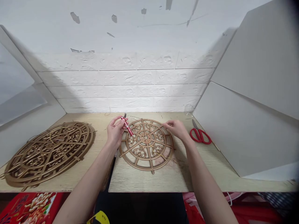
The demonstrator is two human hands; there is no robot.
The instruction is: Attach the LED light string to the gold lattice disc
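Several left fingers [119, 125] grip a red tube [128, 128]; right fingers [170, 123] curl together.

We take this for a small craft workshop: white panels [230, 130] flank our desk [224, 179], with scissors [198, 129], a gold wheel [146, 139] and stacked matching ones [58, 139].

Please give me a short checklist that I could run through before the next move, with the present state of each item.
1. Red tube held: ok; the left grip is closed around the red tube.
2. Right grip holding something: cannot tell; its fingertips are near the middle wheel's rim.
3. Middle wheel free of strands: not ok; a thin strand trails past its lower right rim.
4. Scissors apart from that wheel: ok; they lie to its right.
5. Stacked wheels apart from it: ok; they lie to its left.
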